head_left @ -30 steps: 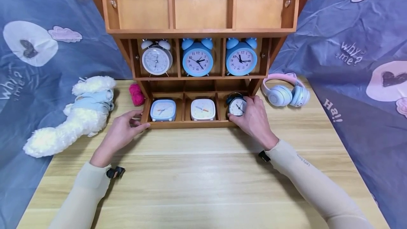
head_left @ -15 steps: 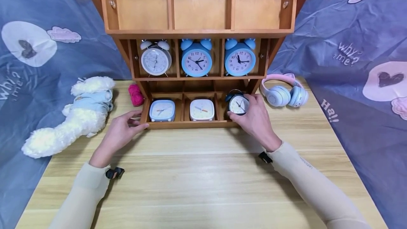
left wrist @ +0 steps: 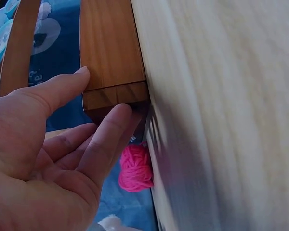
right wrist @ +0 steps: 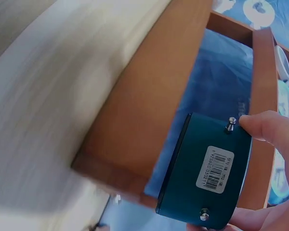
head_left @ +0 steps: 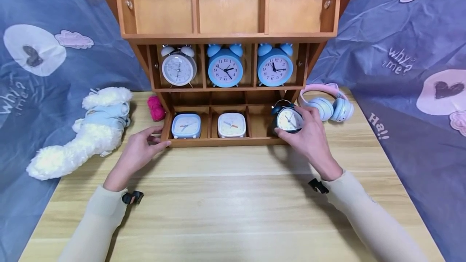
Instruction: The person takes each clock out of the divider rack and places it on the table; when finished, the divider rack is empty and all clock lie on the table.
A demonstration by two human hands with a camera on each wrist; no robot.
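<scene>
My right hand point(head_left: 312, 142) grips a small dark green twin-bell alarm clock point(head_left: 287, 119) between thumb and fingers. The clock overlaps the right end of the wooden shelf's bottom row; its underside, with a barcode label point(right wrist: 215, 169) and short metal feet, faces the right wrist camera. At the bottom left corner of the wooden shelf point(head_left: 218, 143), my left hand point(head_left: 140, 148) holds the end between thumb and fingertips. A blue square clock point(head_left: 186, 125) and a white square clock point(head_left: 231, 125) sit in the left and middle bottom compartments.
A white bell clock point(head_left: 178, 69) and two blue ones point(head_left: 225, 70) fill the middle row. Pink yarn point(head_left: 156, 108) and a fluffy white plush toy point(head_left: 87, 132) lie left of the shelf. Pink and blue headphones point(head_left: 327, 108) rest close behind my right hand.
My right hand has moved the dark green alarm clock rightward from its place in the right bottom compartment toward the shelf's right end. My left hand stays at the shelf corner.
</scene>
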